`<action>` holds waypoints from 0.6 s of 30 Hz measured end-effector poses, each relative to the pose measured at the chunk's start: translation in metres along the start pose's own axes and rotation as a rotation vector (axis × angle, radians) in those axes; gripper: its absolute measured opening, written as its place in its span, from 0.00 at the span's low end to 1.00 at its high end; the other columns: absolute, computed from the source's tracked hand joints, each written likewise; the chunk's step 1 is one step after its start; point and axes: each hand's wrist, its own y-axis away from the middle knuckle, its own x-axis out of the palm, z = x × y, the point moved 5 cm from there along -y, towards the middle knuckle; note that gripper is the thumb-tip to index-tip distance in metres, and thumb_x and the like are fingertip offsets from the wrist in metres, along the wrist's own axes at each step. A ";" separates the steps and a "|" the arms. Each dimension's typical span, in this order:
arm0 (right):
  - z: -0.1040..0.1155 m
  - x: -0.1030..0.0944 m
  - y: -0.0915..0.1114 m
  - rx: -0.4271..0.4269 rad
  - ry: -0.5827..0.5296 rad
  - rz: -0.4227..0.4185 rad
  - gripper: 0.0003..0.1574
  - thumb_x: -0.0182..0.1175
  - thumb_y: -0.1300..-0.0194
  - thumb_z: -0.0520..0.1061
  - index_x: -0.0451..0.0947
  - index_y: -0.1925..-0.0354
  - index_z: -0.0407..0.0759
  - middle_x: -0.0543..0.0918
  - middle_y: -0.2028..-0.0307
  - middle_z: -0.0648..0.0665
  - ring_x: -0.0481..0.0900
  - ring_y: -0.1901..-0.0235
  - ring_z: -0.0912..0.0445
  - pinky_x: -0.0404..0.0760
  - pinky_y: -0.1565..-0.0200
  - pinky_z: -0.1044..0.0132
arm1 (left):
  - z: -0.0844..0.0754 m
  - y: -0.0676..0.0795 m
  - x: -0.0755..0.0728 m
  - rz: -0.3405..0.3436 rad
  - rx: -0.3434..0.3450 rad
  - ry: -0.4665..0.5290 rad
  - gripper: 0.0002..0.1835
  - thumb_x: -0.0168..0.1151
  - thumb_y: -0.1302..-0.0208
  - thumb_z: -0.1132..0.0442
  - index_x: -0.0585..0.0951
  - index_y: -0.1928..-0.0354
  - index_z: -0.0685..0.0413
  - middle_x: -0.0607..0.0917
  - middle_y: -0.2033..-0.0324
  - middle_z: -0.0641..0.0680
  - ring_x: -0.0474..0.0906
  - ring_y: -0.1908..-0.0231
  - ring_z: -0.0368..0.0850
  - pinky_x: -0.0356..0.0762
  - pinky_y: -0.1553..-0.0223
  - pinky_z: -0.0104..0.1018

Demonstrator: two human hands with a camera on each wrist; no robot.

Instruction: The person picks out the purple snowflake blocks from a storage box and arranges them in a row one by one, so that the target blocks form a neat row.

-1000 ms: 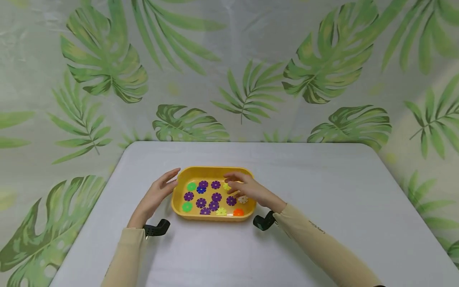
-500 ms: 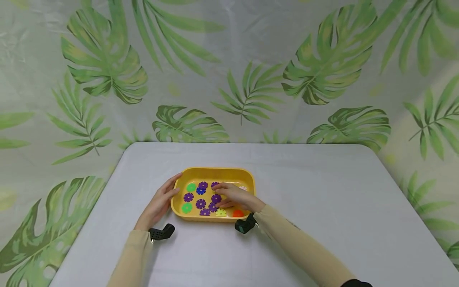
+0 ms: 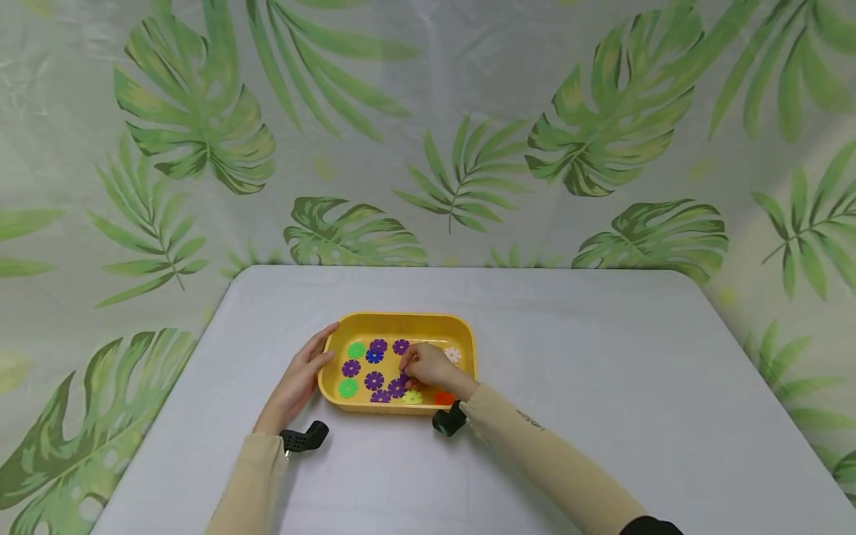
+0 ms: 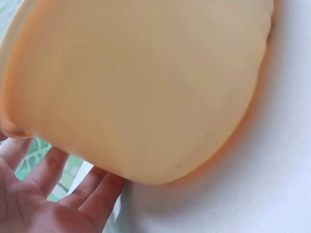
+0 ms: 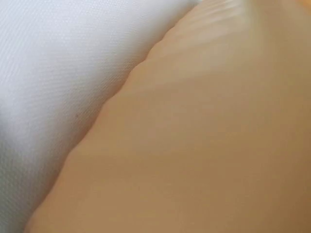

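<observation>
A yellow tray (image 3: 396, 408) on the white table holds several notched, flower-shaped plastic interlocking discs. My left hand (image 3: 296, 383) grips the tray's left wall, its thumb over the rim. In the left wrist view, the fingers of my left hand (image 4: 53, 194) lie along the outer wall, tips partly hidden. Inside the tray, right of its middle, my right hand (image 3: 432, 368) has curled fingers and pinches a purple interlocking disc (image 3: 404, 377), mostly covered by the fingertips. The right wrist view shows a blurred tray wall (image 5: 194, 131) but no fingers.
Other discs lie around the right hand: green discs (image 3: 348, 388) at left, a blue disc (image 3: 374, 356), a white disc (image 3: 452, 354) and an orange disc (image 3: 444, 398) at right. The table (image 3: 588, 349) reaches a leaf-patterned backdrop (image 3: 461, 171).
My right hand has moved left over the tray, lowered, and curled its fingers onto a purple disc. My left hand has come right, from beside the tray to its left rim.
</observation>
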 end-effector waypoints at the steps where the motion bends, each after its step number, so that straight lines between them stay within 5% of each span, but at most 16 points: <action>1: 0.000 -0.001 0.001 -0.002 0.000 -0.010 0.03 0.53 0.36 0.30 0.75 0.65 0.32 0.77 0.76 0.42 0.75 0.81 0.57 0.81 0.74 0.69 | 0.000 0.000 0.000 0.000 0.007 -0.005 0.28 0.43 0.25 0.65 0.56 0.26 0.48 0.46 0.26 0.48 0.38 0.28 0.42 0.43 0.30 0.42; 9: 0.010 -0.022 0.017 -0.056 -0.036 -0.039 0.06 0.55 0.34 0.33 0.75 0.58 0.32 0.76 0.80 0.43 0.71 0.83 0.56 0.78 0.76 0.69 | 0.000 0.002 0.001 -0.023 0.055 -0.075 0.27 0.42 0.24 0.64 0.56 0.26 0.49 0.48 0.26 0.50 0.40 0.28 0.46 0.45 0.30 0.44; 18: 0.009 -0.074 0.034 -0.125 -0.136 -0.037 0.12 0.53 0.31 0.36 0.74 0.53 0.30 0.78 0.69 0.41 0.74 0.77 0.56 0.82 0.70 0.66 | -0.002 0.003 0.000 -0.026 0.062 -0.147 0.27 0.43 0.24 0.63 0.57 0.26 0.47 0.49 0.26 0.51 0.40 0.28 0.50 0.46 0.31 0.48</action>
